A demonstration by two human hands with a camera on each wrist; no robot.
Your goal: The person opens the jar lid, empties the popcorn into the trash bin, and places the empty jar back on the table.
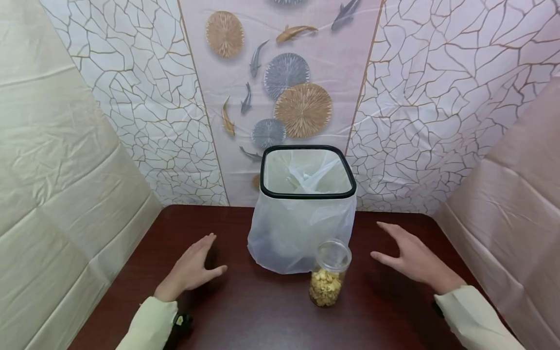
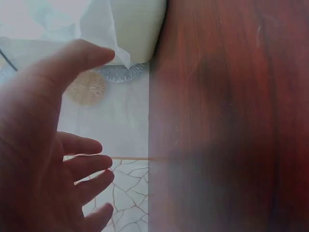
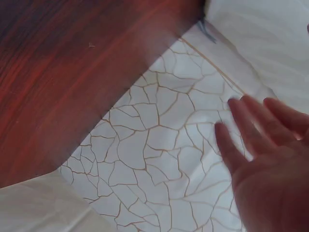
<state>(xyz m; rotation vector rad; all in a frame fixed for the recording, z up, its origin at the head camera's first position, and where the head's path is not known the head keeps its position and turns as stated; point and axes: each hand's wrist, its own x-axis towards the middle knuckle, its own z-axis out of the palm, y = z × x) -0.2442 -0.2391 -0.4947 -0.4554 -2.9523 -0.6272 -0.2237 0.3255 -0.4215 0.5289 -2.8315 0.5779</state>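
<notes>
Dark wooden table (image 1: 245,321) bears a bag-lined black-rimmed bin (image 1: 306,194) and clear popcorn jar (image 1: 328,274). Left hand (image 1: 192,267) and right hand (image 1: 413,257) hover flat, fingers spread, holding nothing.

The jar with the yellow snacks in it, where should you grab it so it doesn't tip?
Probably round the middle of the jar, coming from the right with the right hand. It stands upright, is round and narrow, its top looks open, and the bin bag crowds its back and left.
</notes>
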